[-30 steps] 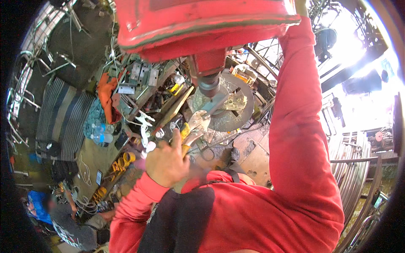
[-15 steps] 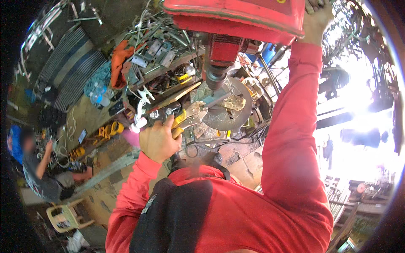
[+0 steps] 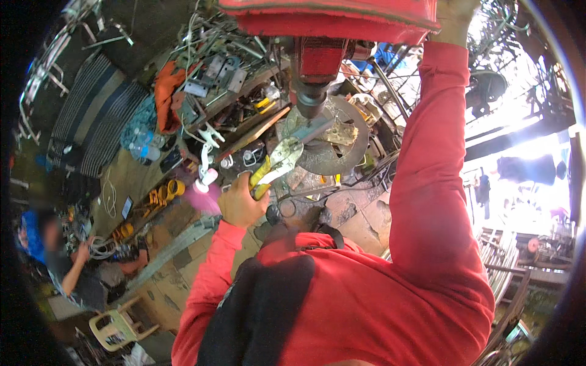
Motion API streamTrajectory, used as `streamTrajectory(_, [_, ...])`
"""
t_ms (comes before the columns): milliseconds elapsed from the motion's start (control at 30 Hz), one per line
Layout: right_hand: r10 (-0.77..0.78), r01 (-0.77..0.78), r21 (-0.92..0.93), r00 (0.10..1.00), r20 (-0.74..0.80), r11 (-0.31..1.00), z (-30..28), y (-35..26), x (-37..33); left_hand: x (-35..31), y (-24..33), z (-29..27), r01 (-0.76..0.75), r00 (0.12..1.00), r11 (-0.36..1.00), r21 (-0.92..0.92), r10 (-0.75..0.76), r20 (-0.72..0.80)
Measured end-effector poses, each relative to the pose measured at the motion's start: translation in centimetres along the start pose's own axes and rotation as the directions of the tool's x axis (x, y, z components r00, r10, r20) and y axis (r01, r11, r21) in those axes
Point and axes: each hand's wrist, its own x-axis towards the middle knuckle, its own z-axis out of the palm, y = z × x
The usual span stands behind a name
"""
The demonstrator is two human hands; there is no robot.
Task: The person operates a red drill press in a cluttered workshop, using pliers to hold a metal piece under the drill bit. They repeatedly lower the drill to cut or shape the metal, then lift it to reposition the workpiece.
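Observation:
My left hand (image 3: 243, 202) is closed around the yellow handles of a pair of locking pliers (image 3: 283, 157). Their jaws hold a flat grey metal bar (image 3: 315, 130) over the round drill press table (image 3: 349, 160). Just above the bar hangs the drill chuck (image 3: 311, 97); whether a bit touches the metal I cannot make out. My right arm reaches up past the red drill press head (image 3: 342, 23), with my right hand (image 3: 455, 21) at its right side. The upper picture edge cuts off that hand's fingers.
A cluttered bench (image 3: 210, 107) with metal parts and an orange cloth (image 3: 168, 91) runs along the left. A white lamp-like fixture (image 3: 207, 155) stands near my left hand. Another person (image 3: 70, 262) sits at far left, near a plastic chair (image 3: 116, 329). Metal stock (image 3: 497, 259) lies at right.
The view has shifted slightly. My left hand still grips the pliers, which look turned so their jaws show broader. My right hand has slid farther out of the top edge.

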Motion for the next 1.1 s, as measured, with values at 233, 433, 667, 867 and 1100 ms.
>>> streamTrajectory(233, [-0.04, 0.038, -0.067, 0.999, -0.03, 0.997, 0.7, -0.4, 0.1, 2.1, -0.9, -0.7, -0.003, 0.989, 0.995, 0.098, -0.011, 0.146])
streamTrajectory(433, [-0.059, 0.053, -0.107, 0.997, -0.05, 0.993, 0.7, -0.2, -0.1, 2.4, -1.4, -0.5, -0.013, 0.989, 0.997, 0.073, 0.002, 0.145])
streamTrajectory(667, [-0.081, 0.073, -0.115, 0.995, -0.061, 0.991, 0.7, -0.3, -0.4, 2.8, -1.2, -1.0, 0.024, 0.987, 0.998, 0.061, -0.034, 0.16])
streamTrajectory(867, [-0.103, 0.097, -0.107, 0.993, -0.049, 0.989, 0.7, -0.5, -0.5, 2.9, -1.4, -0.8, -0.013, 0.99, 0.995, 0.099, -0.001, 0.141])
streamTrajectory(1100, [-0.106, 0.102, -0.094, 0.993, -0.043, 0.99, 0.6, -0.7, -0.6, 2.8, -1.5, -0.9, 0.03, 0.991, 0.994, 0.102, -0.043, 0.13])
